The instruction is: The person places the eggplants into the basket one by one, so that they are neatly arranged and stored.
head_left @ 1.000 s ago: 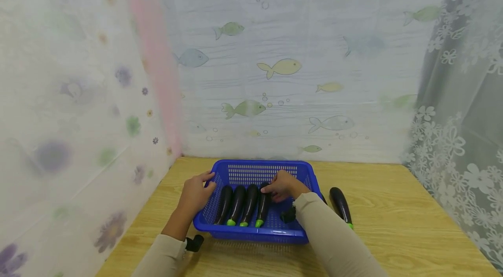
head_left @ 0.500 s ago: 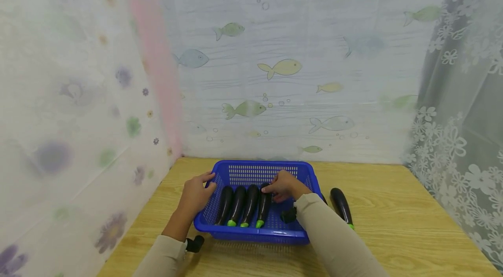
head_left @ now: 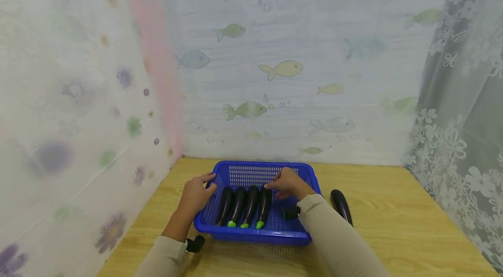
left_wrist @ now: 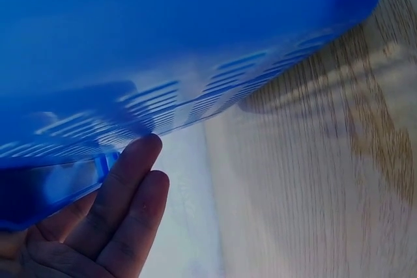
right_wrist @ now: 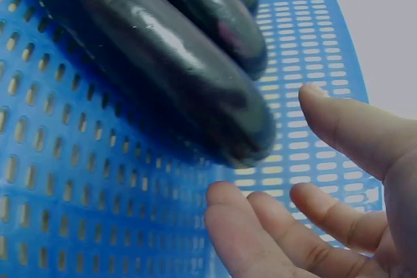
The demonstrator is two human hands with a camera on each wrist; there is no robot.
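Note:
A blue plastic basket (head_left: 275, 234) with slotted walls holds several dark eggplants with green stem ends, side by side. My left hand (head_left: 195, 194) grips the basket's left rim; in the left wrist view its fingers (left_wrist: 133, 203) lie under the rim against the outer wall. My right hand (head_left: 290, 183) is over the basket's right half, by the top of the rightmost eggplant (head_left: 265, 207). In the right wrist view, its thumb and fingers are spread, with a gap between them and that eggplant (right_wrist: 176, 63). Nothing is in the right hand.
Another eggplant (head_left: 341, 205) lies on the wooden table (head_left: 397, 216) to the right of the basket, partly hidden by the right sleeve (head_left: 334, 233). Behind the table hangs a fish-patterned curtain (head_left: 291, 137); more patterned sheets hang on both sides.
My right hand has let go of the rightmost eggplant's top and moved slightly right. The left hand stays on the rim, and the eggplants lie as before.

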